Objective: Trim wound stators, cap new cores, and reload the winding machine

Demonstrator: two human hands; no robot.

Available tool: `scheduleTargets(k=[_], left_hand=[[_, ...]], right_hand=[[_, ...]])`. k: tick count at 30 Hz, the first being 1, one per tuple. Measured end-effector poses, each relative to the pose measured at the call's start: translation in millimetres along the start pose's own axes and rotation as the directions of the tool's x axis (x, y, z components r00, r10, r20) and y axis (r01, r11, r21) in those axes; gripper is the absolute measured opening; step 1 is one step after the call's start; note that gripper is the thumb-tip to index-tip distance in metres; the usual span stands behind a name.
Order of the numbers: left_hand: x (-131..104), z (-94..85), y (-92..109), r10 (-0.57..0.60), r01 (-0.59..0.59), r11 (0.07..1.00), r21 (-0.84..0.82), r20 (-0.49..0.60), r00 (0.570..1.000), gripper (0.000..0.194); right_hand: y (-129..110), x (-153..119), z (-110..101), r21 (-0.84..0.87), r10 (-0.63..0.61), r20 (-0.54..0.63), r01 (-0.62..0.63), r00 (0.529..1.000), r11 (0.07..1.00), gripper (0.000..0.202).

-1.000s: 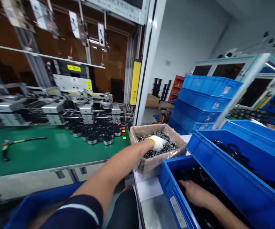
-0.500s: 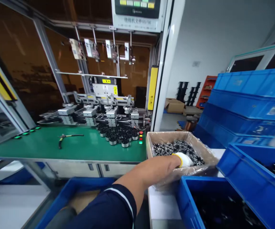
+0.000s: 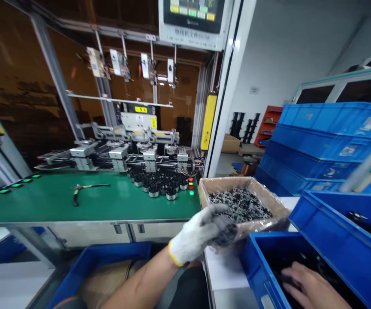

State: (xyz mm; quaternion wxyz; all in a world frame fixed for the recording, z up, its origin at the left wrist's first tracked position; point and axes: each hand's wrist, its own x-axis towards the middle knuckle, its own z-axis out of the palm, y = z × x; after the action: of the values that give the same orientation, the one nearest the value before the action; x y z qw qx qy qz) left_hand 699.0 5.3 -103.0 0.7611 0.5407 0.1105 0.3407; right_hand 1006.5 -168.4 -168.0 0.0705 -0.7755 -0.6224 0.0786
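Note:
My left hand (image 3: 194, 236), in a white glove with a yellow cuff, is closed around a blurred grey stator core (image 3: 224, 231), in front of the cardboard box's near wall. That plastic-lined cardboard box (image 3: 277, 208) holds many ring-shaped stator cores (image 3: 241, 204). My bare right hand (image 3: 312, 285) reaches into a blue bin (image 3: 257, 262) of dark parts at the lower right. Its fingers are curled among those parts; what lies between them is too dark and blurred to make out.
A winding machine (image 3: 149, 156) stands behind the green worktop (image 3: 108, 210). Black-and-silver stators (image 3: 159, 184) cluster on its right, and cutting pliers (image 3: 88, 186) lie on its left. Blue crates (image 3: 320, 146) are stacked at right; another blue bin (image 3: 330, 214) sits tilted nearby.
My left hand has come out of the cardboard box, toward me and to the left, with a stator core in it. My right hand has come into view over the blue bin.

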Motion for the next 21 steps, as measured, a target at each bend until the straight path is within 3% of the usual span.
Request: scheduleTargets(k=[2, 5, 10, 14, 16, 18, 20, 21], left_hand=[[-28, -14.0, -2, -0.045, 0.036, 0.945, -0.325, -0.019, 0.999, 0.062], [-44, -25.0, -3, -0.101, 0.071, 0.837, -0.543, -0.025, 0.995, 0.053], [-48, -27.5, -4, -0.120, 0.085, 0.782, -0.617, -0.015, 0.993, 0.046], [-50, -25.1, -9, -0.133, 0.098, 0.779, -0.619, -0.010, 0.991, 0.042], [-51, -23.5, -11, -0.144, 0.108, 0.792, -0.601, -0.012, 0.990, 0.042], [-52, -21.2, -12, -0.138, 0.106, 0.817, -0.568, -0.015, 0.990, 0.043], [-55, -17.5, -13, -0.119, 0.093, 0.849, -0.520, -0.017, 0.993, 0.044], [-56, -15.2, -13, -0.110, 0.089, 0.862, -0.499, -0.014, 0.994, 0.045]], right_hand=[[-24, 2, -14, 0.013, 0.008, 0.038, -0.008, 0.999, 1.000, 0.037], [-53, 4, -28, 0.104, 0.047, 0.102, -0.057, 0.994, 0.993, 0.035], [-62, -3, -41, 0.199, 0.174, 0.206, -0.215, 0.963, 0.956, 0.030], [-53, 2, -75, 0.226, 0.246, 0.219, -0.294, 0.944, 0.929, 0.029], [-55, 11, -96, 0.231, 0.265, 0.157, -0.296, 0.952, 0.927, 0.022], [-67, 19, -109, 0.256, 0.239, 0.019, -0.236, 0.971, 0.938, 0.020], [-92, 21, -108, 0.294, 0.109, -0.247, -0.033, 0.963, 0.955, 0.020], [-109, 18, -101, 0.282, 0.004, -0.416, 0.125, 0.909, 0.951, 0.020]])
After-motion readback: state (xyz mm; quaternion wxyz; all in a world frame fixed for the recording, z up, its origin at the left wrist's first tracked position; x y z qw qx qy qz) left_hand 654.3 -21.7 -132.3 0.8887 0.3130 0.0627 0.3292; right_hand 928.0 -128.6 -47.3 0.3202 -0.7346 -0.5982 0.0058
